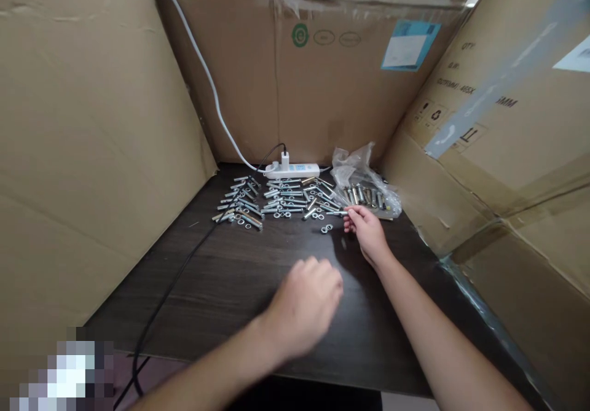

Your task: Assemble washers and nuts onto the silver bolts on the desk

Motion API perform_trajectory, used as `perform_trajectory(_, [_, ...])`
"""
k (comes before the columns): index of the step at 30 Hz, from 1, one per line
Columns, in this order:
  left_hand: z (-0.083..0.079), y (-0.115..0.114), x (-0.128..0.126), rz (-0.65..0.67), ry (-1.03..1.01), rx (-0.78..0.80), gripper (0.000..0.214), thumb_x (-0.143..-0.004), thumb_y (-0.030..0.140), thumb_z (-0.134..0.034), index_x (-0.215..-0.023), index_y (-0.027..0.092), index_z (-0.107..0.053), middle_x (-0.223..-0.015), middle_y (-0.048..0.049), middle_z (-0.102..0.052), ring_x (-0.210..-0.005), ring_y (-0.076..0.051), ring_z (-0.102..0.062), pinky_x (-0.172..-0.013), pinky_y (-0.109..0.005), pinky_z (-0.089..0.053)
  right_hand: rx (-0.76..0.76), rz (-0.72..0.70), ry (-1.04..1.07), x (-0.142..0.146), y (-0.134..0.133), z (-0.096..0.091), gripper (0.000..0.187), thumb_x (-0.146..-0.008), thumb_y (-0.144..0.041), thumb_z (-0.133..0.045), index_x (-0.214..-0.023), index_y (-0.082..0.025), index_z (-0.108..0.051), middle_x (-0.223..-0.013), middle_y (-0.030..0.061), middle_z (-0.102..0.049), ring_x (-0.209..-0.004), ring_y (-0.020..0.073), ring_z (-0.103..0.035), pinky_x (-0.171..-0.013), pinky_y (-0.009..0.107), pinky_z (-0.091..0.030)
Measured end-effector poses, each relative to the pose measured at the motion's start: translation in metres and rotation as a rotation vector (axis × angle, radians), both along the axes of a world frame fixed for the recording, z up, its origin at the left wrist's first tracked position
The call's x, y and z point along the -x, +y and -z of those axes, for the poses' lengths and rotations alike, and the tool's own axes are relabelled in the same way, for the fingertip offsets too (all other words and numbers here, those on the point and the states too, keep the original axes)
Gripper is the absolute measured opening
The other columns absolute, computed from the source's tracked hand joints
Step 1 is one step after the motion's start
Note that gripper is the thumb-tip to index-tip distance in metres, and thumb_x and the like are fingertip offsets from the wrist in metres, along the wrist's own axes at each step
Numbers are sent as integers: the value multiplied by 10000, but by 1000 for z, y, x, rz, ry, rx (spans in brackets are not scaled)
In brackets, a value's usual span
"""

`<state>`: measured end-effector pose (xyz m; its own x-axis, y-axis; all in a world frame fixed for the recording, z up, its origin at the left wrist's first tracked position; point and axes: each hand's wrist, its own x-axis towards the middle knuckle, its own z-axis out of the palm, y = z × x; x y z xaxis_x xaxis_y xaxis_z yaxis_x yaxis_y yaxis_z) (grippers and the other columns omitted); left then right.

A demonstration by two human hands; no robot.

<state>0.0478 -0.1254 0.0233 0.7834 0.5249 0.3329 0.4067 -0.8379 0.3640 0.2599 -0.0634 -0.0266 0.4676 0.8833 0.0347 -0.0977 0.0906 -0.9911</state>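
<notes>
My right hand (364, 230) pinches a silver bolt (335, 213) between thumb and fingertips, low over the right end of the laid-out hardware. A couple of loose nuts or washers (326, 229) lie just below and left of that bolt. Nearer to me, above the dark tabletop (221, 294), my left hand (306, 306) is closed with its fingers curled under; it is slightly blurred, and whatever may be inside is hidden. Beyond both hands, several bolts (286, 201) lie in rows, with rings and nuts (282, 215) among them.
A clear plastic bag (353, 164) with several more bolts (366, 196) lies at the back right. Behind the rows sits a white power strip (302, 170) with a plug. A black cable (170, 285) crosses the table's left side. Cardboard walls (276, 85) enclose three sides.
</notes>
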Motion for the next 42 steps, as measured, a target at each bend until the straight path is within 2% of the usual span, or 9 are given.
perform_trajectory(3, [-16, 68, -8, -184, -154, 163, 213, -929, 241, -364, -794, 173, -514, -823, -18, -563, -775, -155, -490, -722, -291, -372, 12, -65, 183, 12, -5, -5, 242, -670, -352, -694, -802, -167, -610, -642, -13, -552, -542, 83, -492, -475, 188, -415])
perform_trajectory(6, [-8, 116, -15, -240, -308, 374, 193, -883, 244, -400, -733, 168, -494, -731, 1, -534, -711, -138, -475, -670, -262, -364, 29, -132, 363, 21, -11, -13, 162, -693, -263, -663, -796, -162, -588, -634, -9, -532, -539, 85, -484, -455, 178, -405])
perform_trajectory(10, [8, 133, -19, -16, -462, 910, 167, -830, 296, -399, -735, 168, -448, -617, 31, -412, -546, -96, -389, -521, -209, -311, 37, -196, 596, 17, -15, -25, 63, -720, -166, -555, -767, -166, -512, -643, -14, -474, -514, 69, -440, -427, 156, -381])
perform_trajectory(13, [13, 132, -20, 13, -506, 1068, 121, -792, 269, -314, -764, 182, -394, -628, 39, -362, -478, -80, -326, -470, -197, -279, 19, -197, 716, 10, -17, -30, 47, -718, -124, -471, -716, -166, -449, -606, -37, -387, -452, 45, -351, -390, 126, -333])
perform_trajectory(18, [21, 136, -30, -32, -452, 948, 142, -782, 245, -235, -665, 197, -301, -582, 49, -282, -442, -88, -238, -456, -214, -277, 23, -175, 809, 8, -16, -28, 69, -712, -126, -420, -746, -155, -472, -567, -60, -291, -409, 45, -279, -354, 125, -290])
perform_trajectory(23, [28, 128, -49, -41, -332, 678, 30, -709, 204, -496, -715, 186, -473, -655, 22, -476, -636, -132, -432, -650, -250, -370, 46, -167, 808, 10, -14, -24, 59, -737, -159, -447, -756, -146, -502, -560, -64, -290, -394, 44, -269, -332, 138, -255])
perform_trajectory(28, [33, 121, -55, 52, 91, 4, 127, -817, 278, -485, -892, 177, -507, -856, -48, -609, -831, -212, -565, -758, -312, -414, 72, -154, 747, 8, -11, -20, 78, -771, -214, -502, -750, -142, -523, -553, -68, -312, -388, 37, -263, -326, 141, -236])
perform_trajectory(30, [36, 121, -54, 21, 162, -116, 173, -855, 327, -469, -923, 171, -499, -868, -59, -621, -847, -222, -580, -759, -322, -425, 80, -150, 723, 9, -10, -18, 90, -767, -229, -531, -739, -144, -521, -554, -69, -321, -389, 34, -262, -326, 141, -229])
perform_trajectory(42, [48, 124, -61, -29, 184, -177, 209, -883, 366, -474, -971, 186, -530, -874, -61, -631, -816, -216, -605, -724, -319, -436, 79, -120, 629, 16, -10, -22, 119, -730, -250, -581, -741, -132, -571, -564, -71, -319, -397, 32, -256, -321, 142, -256])
